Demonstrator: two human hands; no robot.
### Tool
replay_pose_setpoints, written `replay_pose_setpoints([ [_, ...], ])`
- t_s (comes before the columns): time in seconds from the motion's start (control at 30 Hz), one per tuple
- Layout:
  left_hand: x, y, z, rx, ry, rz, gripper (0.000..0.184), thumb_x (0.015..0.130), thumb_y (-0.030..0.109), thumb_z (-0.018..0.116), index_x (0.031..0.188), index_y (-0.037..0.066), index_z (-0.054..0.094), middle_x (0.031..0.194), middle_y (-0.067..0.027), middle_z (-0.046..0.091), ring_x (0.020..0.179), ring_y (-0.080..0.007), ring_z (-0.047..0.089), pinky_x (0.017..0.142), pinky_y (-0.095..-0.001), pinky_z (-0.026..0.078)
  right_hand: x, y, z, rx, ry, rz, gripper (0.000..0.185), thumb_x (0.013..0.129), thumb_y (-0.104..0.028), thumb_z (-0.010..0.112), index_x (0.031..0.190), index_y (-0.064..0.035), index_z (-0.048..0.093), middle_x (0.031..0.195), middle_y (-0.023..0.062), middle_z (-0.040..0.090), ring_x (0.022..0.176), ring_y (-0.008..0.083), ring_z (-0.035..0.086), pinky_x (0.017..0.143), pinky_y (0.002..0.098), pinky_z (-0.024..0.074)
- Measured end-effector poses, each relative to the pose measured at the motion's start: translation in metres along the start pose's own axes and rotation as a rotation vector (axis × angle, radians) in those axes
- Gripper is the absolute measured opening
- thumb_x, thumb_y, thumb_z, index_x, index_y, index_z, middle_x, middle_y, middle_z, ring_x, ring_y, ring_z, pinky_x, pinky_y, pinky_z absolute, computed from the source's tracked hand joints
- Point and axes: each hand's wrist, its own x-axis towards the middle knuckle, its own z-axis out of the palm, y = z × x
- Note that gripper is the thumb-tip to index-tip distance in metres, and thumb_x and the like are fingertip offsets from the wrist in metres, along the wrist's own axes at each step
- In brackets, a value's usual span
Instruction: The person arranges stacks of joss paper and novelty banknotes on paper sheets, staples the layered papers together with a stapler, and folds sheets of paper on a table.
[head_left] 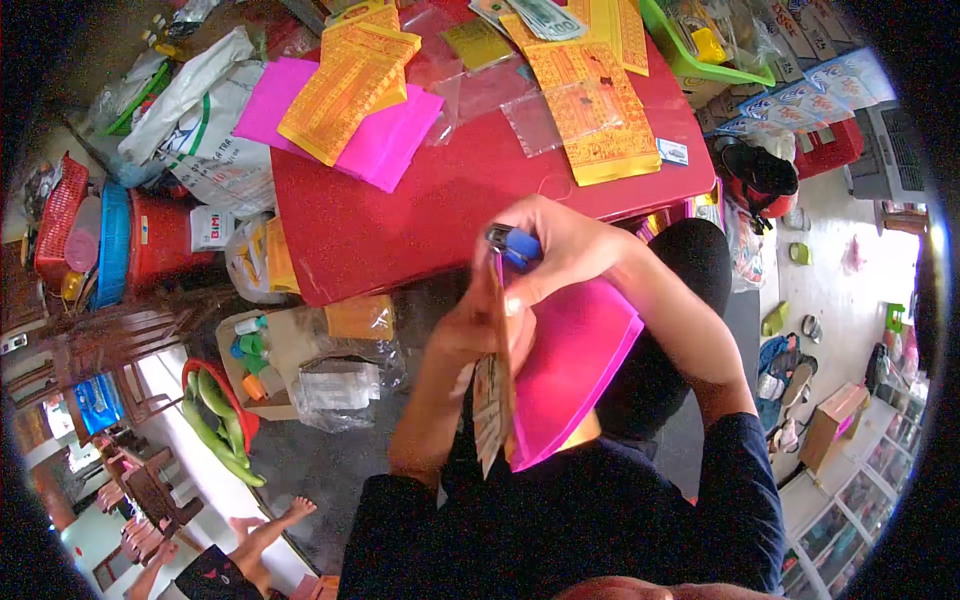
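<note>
In front of my chest, my left hand (468, 322) is closed around a packet of bright pink paper (572, 372), held on edge. Printed sheets that look like paper money (490, 415) lie against the packet's left side. My right hand (568, 238) is wrapped around a small blue stapler (520, 248). Its metal end sits at the packet's top edge; whether it bites into the paper I cannot tell. Fingers of both hands are partly hidden behind the paper and each other.
A red table (450, 225) stands just ahead, bearing yellow printed papers (600, 125), pink sheets (390, 145) and clear plastic bags (540, 122). At left are a cardboard box (285, 350) and a red basin with long green gourds (215, 420). Another person's leg (265, 545) shows lower left.
</note>
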Motion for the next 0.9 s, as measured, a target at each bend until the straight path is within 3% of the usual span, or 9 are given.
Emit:
replay_pose_setpoints([
  [0.1, 0.008, 0.013, 0.032, 0.020, -0.001, 0.041, 0.058, 0.081, 0.028, 0.079, 0.125, 0.001, 0.053, 0.091, -0.0133, 0.064, 0.080, -0.0239, 0.065, 0.071, -0.0355, 0.050, 0.000, -0.008, -0.002, -0.080, 0.012, 0.031, 0.028, 0.081, -0.016, 0.089, 0.091, 0.0016, 0.070, 0.086, 0.0066, 0.074, 0.086, 0.0152, 0.070, 0.077, 0.0309, 0.0547],
  [0.23, -0.012, 0.011, 0.026, 0.717, 0.299, 0.221, 0.067, 0.092, 0.048, 0.067, 0.133, -0.004, 0.054, 0.122, -0.0207, 0.066, 0.112, -0.0288, 0.064, 0.105, -0.0436, 0.044, -0.010, -0.058, 0.009, -0.098, 0.116, 0.173, 0.027, 0.079, -0.013, 0.090, 0.086, 0.0006, 0.068, 0.082, 0.0046, 0.071, 0.079, 0.0112, 0.066, 0.070, 0.0280, 0.0518],
  [0.5, -0.031, 0.018, -0.031, 0.593, 0.168, 0.508, 0.077, 0.099, 0.058, 0.053, 0.150, 0.001, 0.045, 0.150, -0.0165, 0.052, 0.137, -0.0327, 0.051, 0.118, -0.0494, 0.035, -0.022, -0.116, 0.036, -0.604, 0.493, -0.041, 0.024, 0.076, -0.013, 0.089, 0.081, -0.0035, 0.067, 0.073, -0.0015, 0.063, 0.068, 0.0039, 0.056, 0.061, 0.0236, 0.0437],
  [0.6, -0.031, 0.025, -0.037, -0.184, 0.062, 0.542, 0.090, 0.097, 0.070, 0.045, 0.155, 0.002, 0.038, 0.153, -0.0184, 0.048, 0.143, -0.0340, 0.045, 0.120, -0.0525, 0.032, -0.015, -0.107, 0.016, -0.620, 0.623, 0.102, 0.024, 0.078, -0.014, 0.088, 0.080, -0.0052, 0.066, 0.071, -0.0048, 0.059, 0.066, 0.0028, 0.054, 0.058, 0.0228, 0.0419],
  [0.63, -0.030, 0.032, -0.034, -0.313, 0.059, 0.577, 0.094, 0.097, 0.074, 0.043, 0.157, 0.002, 0.035, 0.154, -0.0191, 0.047, 0.144, -0.0345, 0.043, 0.121, -0.0536, 0.031, -0.008, -0.100, 0.015, -0.522, 0.677, 0.092, 0.033, 0.083, -0.022, 0.084, 0.074, -0.0038, 0.058, 0.063, -0.0051, 0.050, 0.058, 0.0054, 0.043, 0.051, 0.0295, 0.0357],
  [0.67, -0.031, 0.043, -0.036, -0.162, 0.104, 0.516, 0.097, 0.096, 0.074, 0.044, 0.159, 0.001, 0.030, 0.156, -0.0210, 0.044, 0.145, -0.0356, 0.042, 0.122, -0.0532, 0.030, -0.003, -0.085, 0.000, -0.621, 0.701, 0.080, 0.034, 0.082, -0.024, 0.084, 0.074, -0.0030, 0.059, 0.063, -0.0038, 0.051, 0.058, 0.0063, 0.046, 0.051, 0.0308, 0.0377],
  [0.77, -0.004, 0.051, -0.002, 1.251, 0.612, 0.777, 0.099, 0.097, 0.061, 0.056, 0.163, 0.000, 0.013, 0.163, -0.0239, 0.031, 0.147, -0.0390, 0.039, 0.122, -0.0519, 0.027, 0.013, -0.033, -0.054, -0.775, 0.777, 0.094, 0.035, 0.082, -0.028, 0.082, 0.077, -0.0013, 0.061, 0.065, 0.0020, 0.056, 0.060, 0.0118, 0.053, 0.054, 0.0356, 0.0436],
  [0.8, -0.004, 0.051, -0.005, 1.581, 0.663, 0.863, 0.088, 0.096, 0.045, 0.064, 0.160, 0.000, 0.024, 0.161, -0.0247, 0.035, 0.148, -0.0385, 0.038, 0.122, -0.0522, 0.028, 0.018, -0.025, -0.058, -0.799, 0.800, 0.108, 0.035, 0.082, -0.029, 0.081, 0.079, -0.0008, 0.062, 0.065, 0.0043, 0.057, 0.060, 0.0141, 0.055, 0.056, 0.0374, 0.0456],
  [0.9, 0.000, 0.060, -0.012, 2.311, 0.476, 0.654, 0.063, 0.091, 0.029, 0.073, 0.144, 0.000, 0.054, 0.155, -0.0232, 0.045, 0.144, -0.0410, 0.043, 0.119, -0.0560, 0.030, 0.028, -0.007, -0.064, -1.061, 0.838, 0.069, 0.036, 0.085, -0.029, 0.081, 0.084, 0.0018, 0.063, 0.066, 0.0090, 0.058, 0.062, 0.0168, 0.056, 0.059, 0.0345, 0.0464],
])
